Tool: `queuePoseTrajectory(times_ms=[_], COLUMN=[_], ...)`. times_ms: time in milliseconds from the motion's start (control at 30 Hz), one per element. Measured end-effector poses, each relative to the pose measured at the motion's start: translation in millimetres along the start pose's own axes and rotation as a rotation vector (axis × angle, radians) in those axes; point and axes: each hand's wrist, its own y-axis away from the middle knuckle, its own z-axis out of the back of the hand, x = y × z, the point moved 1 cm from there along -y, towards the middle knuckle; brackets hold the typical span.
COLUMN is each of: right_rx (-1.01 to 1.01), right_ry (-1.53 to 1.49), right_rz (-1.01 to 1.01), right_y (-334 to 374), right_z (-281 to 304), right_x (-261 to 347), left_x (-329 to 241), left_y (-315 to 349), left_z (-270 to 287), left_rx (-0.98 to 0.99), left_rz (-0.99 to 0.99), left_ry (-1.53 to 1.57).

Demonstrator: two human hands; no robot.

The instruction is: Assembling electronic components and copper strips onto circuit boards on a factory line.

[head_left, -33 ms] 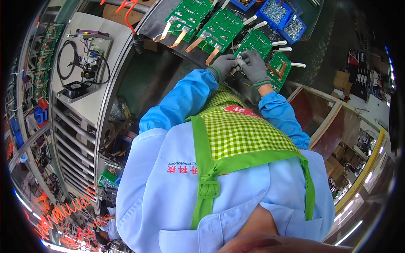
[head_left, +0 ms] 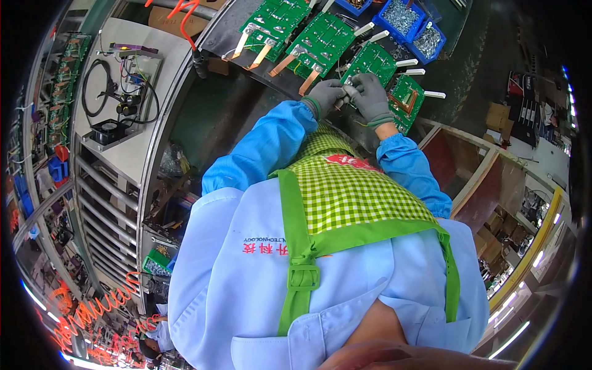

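Note:
My left hand (head_left: 327, 97) and my right hand (head_left: 370, 102), both in grey gloves, meet fingertip to fingertip at the near edge of a green circuit board (head_left: 372, 63). Their fingers are pinched together on something too small to make out. Right of them lies another green board (head_left: 407, 97) with a copper-coloured frame on it. To the left are two more green boards, one closer (head_left: 325, 42) and one farther left (head_left: 275, 23), with copper strips (head_left: 282, 66) reaching over the bench edge. White strips (head_left: 435, 95) stick out from the boards' far side.
Blue bins, one (head_left: 387, 29) beside another (head_left: 422, 59), hold small metal hardware past the boards. A white-topped bench (head_left: 120, 43) on the left carries a black fan (head_left: 108, 131) and cables. Metal rollers (head_left: 106, 191) run below it. A red coiled hose (head_left: 189, 28) hangs at the upper left.

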Motion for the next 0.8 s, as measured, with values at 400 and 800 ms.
queuePoseTrajectory(times_ms=[400, 800], right_rx=[-0.015, -0.044], right_ry=[0.025, -0.01], right_rz=[0.177, -0.03], right_y=[1, -1], right_z=[-1, -9], right_x=[-2, -5], left_x=[-7, -9], left_y=[6, 1], left_z=[-4, 0], left_rx=[-0.073, -0.006], left_rz=[0.025, 0.045], left_ry=[0.018, -0.044])
